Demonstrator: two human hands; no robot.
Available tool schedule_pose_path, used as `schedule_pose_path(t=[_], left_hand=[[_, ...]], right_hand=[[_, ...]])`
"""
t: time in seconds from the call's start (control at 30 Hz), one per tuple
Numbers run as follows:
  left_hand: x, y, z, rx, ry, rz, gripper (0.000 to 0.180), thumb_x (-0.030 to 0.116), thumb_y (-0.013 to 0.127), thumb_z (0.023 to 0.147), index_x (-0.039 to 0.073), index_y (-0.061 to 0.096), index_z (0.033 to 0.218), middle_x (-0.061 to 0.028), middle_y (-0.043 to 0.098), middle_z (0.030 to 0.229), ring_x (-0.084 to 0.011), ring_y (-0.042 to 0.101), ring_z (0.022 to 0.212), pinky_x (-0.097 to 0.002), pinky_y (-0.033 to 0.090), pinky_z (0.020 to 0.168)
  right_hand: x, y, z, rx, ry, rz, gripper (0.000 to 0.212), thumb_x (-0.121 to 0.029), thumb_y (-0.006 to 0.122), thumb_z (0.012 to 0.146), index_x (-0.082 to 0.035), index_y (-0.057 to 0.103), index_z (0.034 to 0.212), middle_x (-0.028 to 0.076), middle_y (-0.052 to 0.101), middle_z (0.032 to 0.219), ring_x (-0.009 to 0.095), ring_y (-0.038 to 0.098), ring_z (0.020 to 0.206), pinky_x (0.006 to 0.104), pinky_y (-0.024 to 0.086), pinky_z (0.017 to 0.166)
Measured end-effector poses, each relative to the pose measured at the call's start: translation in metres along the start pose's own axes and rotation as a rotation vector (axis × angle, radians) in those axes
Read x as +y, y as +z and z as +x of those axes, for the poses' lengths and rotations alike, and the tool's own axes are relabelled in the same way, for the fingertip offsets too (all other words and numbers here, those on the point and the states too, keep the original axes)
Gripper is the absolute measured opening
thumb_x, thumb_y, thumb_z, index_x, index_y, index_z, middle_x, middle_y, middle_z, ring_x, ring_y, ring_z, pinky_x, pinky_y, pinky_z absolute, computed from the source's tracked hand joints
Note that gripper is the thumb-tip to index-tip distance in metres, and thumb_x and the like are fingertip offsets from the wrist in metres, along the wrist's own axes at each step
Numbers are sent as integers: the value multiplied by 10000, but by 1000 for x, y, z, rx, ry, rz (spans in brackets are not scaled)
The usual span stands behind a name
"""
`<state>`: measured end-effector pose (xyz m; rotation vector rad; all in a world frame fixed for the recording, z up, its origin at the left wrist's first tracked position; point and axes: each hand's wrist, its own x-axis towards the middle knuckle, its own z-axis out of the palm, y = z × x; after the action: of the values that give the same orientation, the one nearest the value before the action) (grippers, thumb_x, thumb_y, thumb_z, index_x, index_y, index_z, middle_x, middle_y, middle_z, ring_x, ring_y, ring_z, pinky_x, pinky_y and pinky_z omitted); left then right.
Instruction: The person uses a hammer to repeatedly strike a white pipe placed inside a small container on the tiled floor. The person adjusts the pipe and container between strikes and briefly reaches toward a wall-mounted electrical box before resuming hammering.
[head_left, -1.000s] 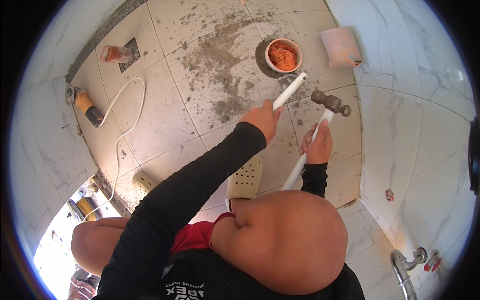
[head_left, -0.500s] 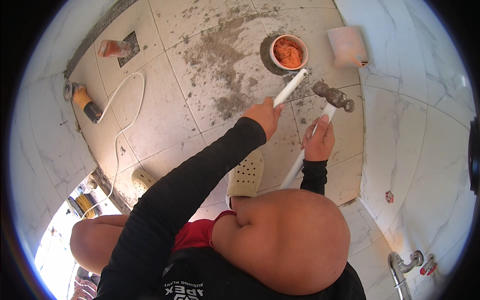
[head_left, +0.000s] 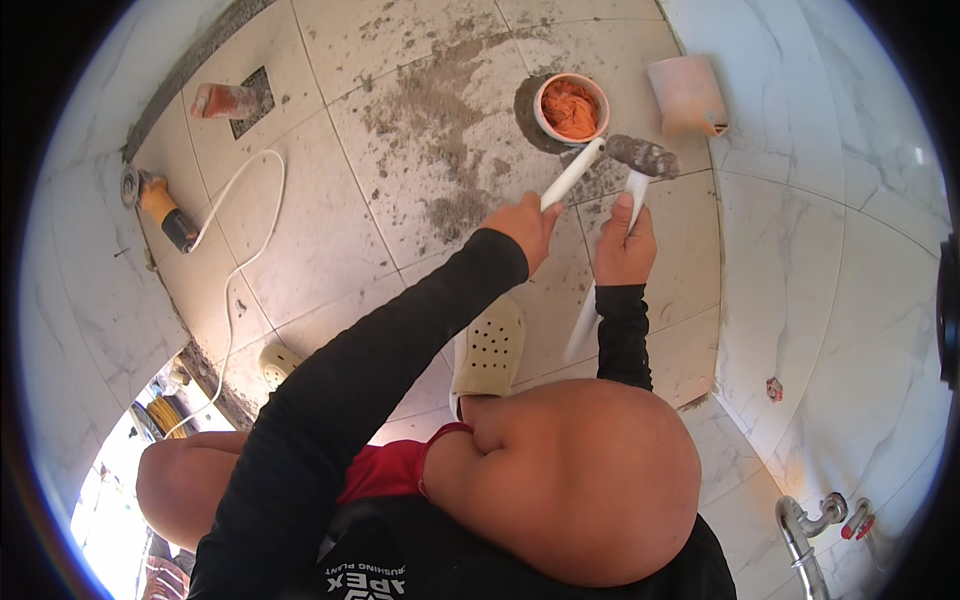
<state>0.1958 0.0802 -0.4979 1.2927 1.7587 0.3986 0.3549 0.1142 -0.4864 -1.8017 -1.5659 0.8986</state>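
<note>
My left hand is closed round a white rod or tube, which slants up to the right. Its dark-holed far end lies close to a round pipe mouth stuffed with orange cloth. Whether the rod touches the pipe, I cannot tell. In my right hand is a hammer, gripped by its white handle just below the grimy metal head. The head is slightly blurred and sits right beside the rod's far end. The lower handle runs down past my wrist.
A yellow-and-black angle grinder lies at the left wall, its white cord looping over the floor. A reddish stub stands by a square floor opening. A whitish container rests against the right wall. Grey debris covers tiles.
My right hand has raised the hammer up and left, bringing its head close to the rod's far end. My left hand keeps nearly the same place and grip.
</note>
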Motion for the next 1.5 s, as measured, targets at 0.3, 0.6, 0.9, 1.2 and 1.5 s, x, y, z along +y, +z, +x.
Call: schedule_pose_path(t=[0.3,0.6,0.9,1.2,1.5], left_hand=[[9,0,0,-5,-55,45,459,410,429,1037,-29,507,928,-262,623,678,-474,627,666,-545,501,612],[1,-12,-22,-97,-20,-141,448,423,432,1038,-12,509,960,-238,600,637,-446,625,639,-531,490,590],[14,3,-14,33,-63,-71,469,425,414,1043,-25,514,956,-234,589,603,-451,613,585,-516,492,548],[46,3,-5,-16,-213,-195,513,418,379,1047,-62,537,964,-249,649,709,-437,664,689,-499,532,627],[43,13,-4,14,-242,-267,508,410,389,1043,-75,533,997,-272,650,732,-443,666,706,-504,536,648]], right_hand=[[12,14,-2,-27,36,-61,477,-504,439,1029,-50,480,888,-15,445,591,83,464,475,236,376,433],[6,-29,-31,-162,376,467,527,-575,404,1015,-58,472,932,-11,389,589,84,372,415,258,355,389],[8,-36,-35,-128,433,403,525,-576,394,1015,-62,465,940,0,419,617,90,395,418,257,373,391],[-9,-44,-9,-182,343,307,485,-499,431,1032,-31,491,917,3,435,609,77,414,424,245,361,383],[-58,-55,50,-155,-62,143,463,-455,459,1035,-3,547,990,27,491,611,105,477,484,272,399,459]])
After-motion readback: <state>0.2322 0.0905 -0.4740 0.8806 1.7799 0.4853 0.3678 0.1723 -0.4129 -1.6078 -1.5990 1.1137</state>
